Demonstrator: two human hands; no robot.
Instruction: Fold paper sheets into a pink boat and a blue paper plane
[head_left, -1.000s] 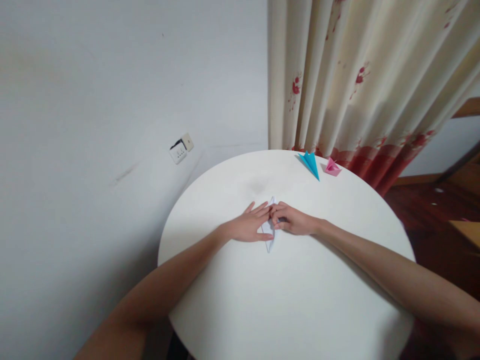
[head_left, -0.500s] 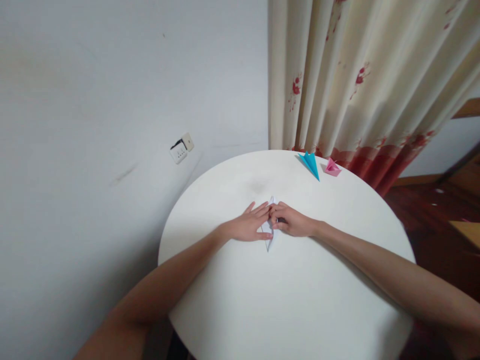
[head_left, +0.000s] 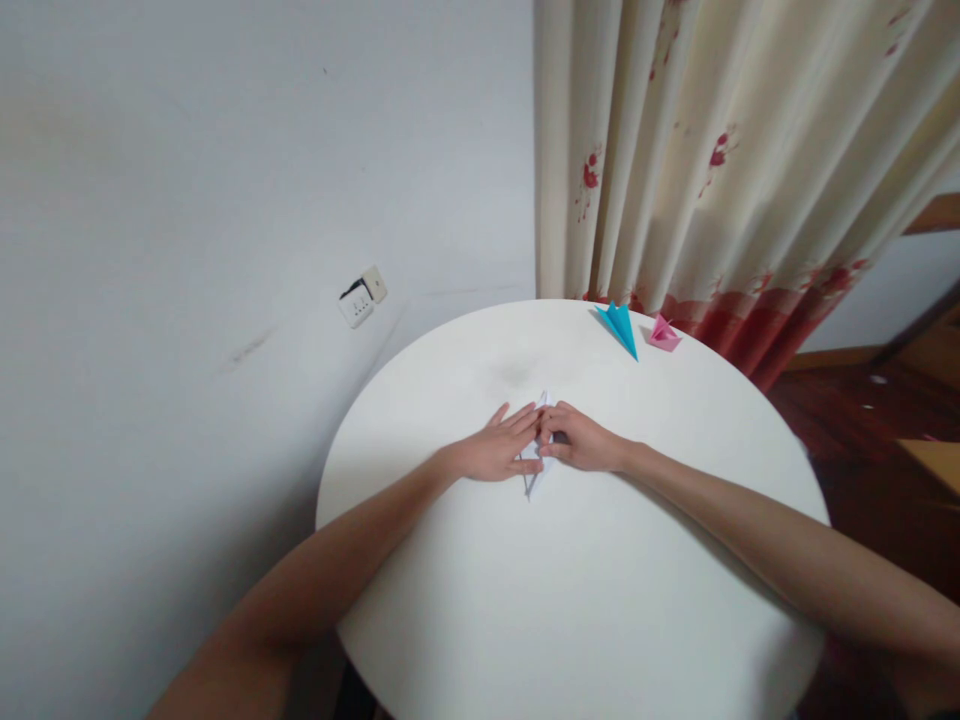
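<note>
A small folded white paper (head_left: pixel 535 478) lies on the round white table (head_left: pixel 570 580), partly hidden beneath both hands. My left hand (head_left: pixel 495 452) rests on its left side with the fingers spread and stretched out. From the right, my right hand (head_left: pixel 580 438) curls its fingers and thumb in a pinch on the paper's right side. The fingertips of both hands meet over the middle of the paper. Its pointed ends show above and below the hands.
A blue paper plane (head_left: pixel 619 329) and a pink paper boat (head_left: pixel 663 334) sit at the table's far right edge. Behind them hangs a cream and red curtain (head_left: pixel 675 180). On the left wall (head_left: pixel 225 200) is a power socket (head_left: pixel 356 306).
The paper's lower tip has shifted slightly to the left, and more of its lower part shows flat. Both hands have stayed almost in place.
</note>
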